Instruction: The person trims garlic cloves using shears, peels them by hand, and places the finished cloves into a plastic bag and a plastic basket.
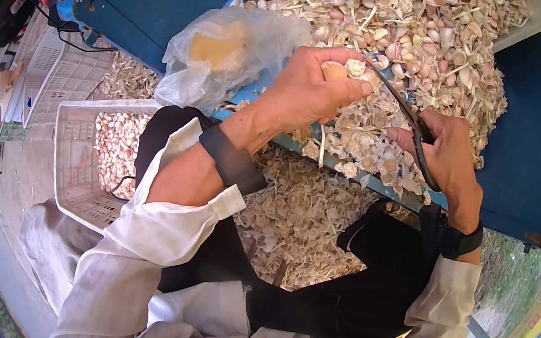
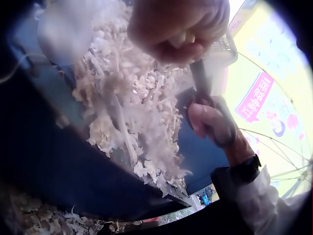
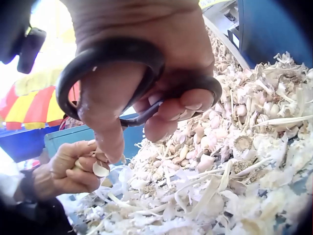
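My left hand (image 1: 299, 93) pinches garlic (image 1: 355, 68) between thumb and fingers, above a heap of garlic cloves (image 1: 435, 47). In the right wrist view, a pale clove (image 3: 100, 170) shows at the fingertips of that left hand (image 3: 73, 166). My right hand (image 1: 453, 154) holds black-handled scissors (image 3: 112, 46), with the thumb through one loop and fingers through the other. The blades point toward the left hand, their tips close to the garlic in the head view. Under both hands lie loose papery garlic skins (image 1: 372, 146), spread along the near edge of the blue table (image 1: 370, 182).
A clear plastic bag (image 1: 214, 56) with something yellowish inside lies left of the heap. At lower left stands a white crate (image 1: 78, 172) holding cloves. Skins cover the ground (image 1: 305, 216) between the person's legs. A yellow printed umbrella (image 2: 264, 58) shows at right.
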The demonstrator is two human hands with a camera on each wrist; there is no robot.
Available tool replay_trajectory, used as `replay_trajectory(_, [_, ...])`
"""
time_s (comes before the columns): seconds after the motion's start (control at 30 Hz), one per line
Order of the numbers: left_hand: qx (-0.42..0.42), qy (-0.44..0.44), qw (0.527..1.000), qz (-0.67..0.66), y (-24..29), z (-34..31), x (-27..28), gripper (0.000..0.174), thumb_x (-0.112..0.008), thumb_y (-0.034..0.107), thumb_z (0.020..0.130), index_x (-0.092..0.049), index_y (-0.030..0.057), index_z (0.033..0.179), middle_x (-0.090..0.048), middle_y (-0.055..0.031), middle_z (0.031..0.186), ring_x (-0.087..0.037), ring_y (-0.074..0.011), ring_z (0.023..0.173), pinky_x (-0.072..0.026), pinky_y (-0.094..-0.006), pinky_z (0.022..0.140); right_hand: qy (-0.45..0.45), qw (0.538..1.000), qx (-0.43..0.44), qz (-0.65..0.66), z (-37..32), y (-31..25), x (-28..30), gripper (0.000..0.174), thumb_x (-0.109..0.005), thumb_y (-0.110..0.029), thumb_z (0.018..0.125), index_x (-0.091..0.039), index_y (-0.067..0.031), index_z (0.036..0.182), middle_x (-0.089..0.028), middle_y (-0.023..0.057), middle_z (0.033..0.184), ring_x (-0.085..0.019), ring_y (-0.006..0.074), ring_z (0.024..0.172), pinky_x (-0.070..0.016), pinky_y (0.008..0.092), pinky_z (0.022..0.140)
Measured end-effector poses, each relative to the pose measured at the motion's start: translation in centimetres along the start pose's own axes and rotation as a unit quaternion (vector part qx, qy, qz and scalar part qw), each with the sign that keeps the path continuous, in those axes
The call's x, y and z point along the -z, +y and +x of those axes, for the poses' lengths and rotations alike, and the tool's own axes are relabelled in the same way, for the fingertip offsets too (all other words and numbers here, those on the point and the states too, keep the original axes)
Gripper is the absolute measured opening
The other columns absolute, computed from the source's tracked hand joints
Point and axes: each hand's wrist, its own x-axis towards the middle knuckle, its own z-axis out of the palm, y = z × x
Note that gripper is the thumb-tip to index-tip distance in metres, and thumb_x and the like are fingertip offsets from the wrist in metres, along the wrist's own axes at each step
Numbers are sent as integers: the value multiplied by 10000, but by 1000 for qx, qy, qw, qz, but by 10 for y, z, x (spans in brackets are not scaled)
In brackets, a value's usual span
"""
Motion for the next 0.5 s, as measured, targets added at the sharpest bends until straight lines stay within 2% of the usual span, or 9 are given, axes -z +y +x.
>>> replay_trajectory(0.07, [-10,-9,1000,25,1,-1,-1,293,-689,171,848,-635,45,1108,-479,43,576,-382,-39,423,-290,-219,388,-28,984,-63,166,1,-7,-5,397,-787,-327,742,-546,-27,645,-470,-22,522,-406,88,504,-325,269,461])
replay_trajectory(0.1, [-11,-16,999,35,-1,-1,-4,283,-688,175,849,-643,55,1101,-472,50,576,-377,-36,428,-289,-218,393,19,962,-108,249,4,-12,-6,377,-820,-336,687,-583,-43,681,-491,-23,533,-447,67,520,-337,261,460])
replay_trajectory(0.2, [-65,-18,996,51,-14,3,-21,277,-685,196,856,-650,71,1101,-465,64,588,-363,-31,440,-287,-215,405,111,959,55,255,18,-19,-17,379,-815,-321,688,-580,-31,750,-514,1,588,-449,85,546,-348,257,488])
replay_trajectory(0.23, [-89,-16,994,54,-20,4,-25,280,-684,204,859,-650,74,1105,-464,67,595,-359,-30,444,-286,-214,408,111,970,94,195,23,-19,-21,360,-810,-258,683,-571,-19,807,-518,22,638,-455,92,587,-366,253,522])
replay_trajectory(0.33, [-73,-8,993,91,-24,6,-25,290,-684,227,864,-644,77,1109,-519,41,633,-407,-30,480,-300,-215,408,121,962,138,201,36,-22,-33,317,-796,-182,676,-569,-5,809,-516,37,646,-458,98,602,-384,259,541])
replay_trajectory(0.37, [-30,-21,997,69,-22,6,-22,291,-684,230,864,-640,71,1104,-533,29,641,-426,-32,496,-302,-214,402,115,960,113,227,33,-26,-30,254,-764,-115,692,-571,-6,817,-528,45,649,-458,100,598,-394,268,543])
replay_trajectory(0.43, [55,-45,997,21,-7,3,-17,294,-685,234,865,-634,58,1095,-560,3,657,-463,-36,527,-305,-211,390,169,937,83,294,36,-31,-17,239,-760,-113,708,-575,-7,815,-539,34,654,-472,103,602,-403,270,549])
replay_trajectory(0.47, [73,-30,996,-28,-8,2,-17,299,-681,232,867,-626,50,1098,-575,-9,680,-481,-40,545,-312,-206,382,195,923,67,326,36,-29,-13,231,-758,-112,716,-577,-7,814,-544,28,656,-479,104,604,-407,271,553])
replay_trajectory(0.5, [89,-17,993,-77,-9,3,-17,304,-677,230,870,-618,42,1101,-590,-22,702,-499,-44,562,-319,-200,374,176,949,47,257,36,-23,-9,223,-755,-117,736,-582,-12,829,-562,19,690,-491,89,623,-408,252,564])
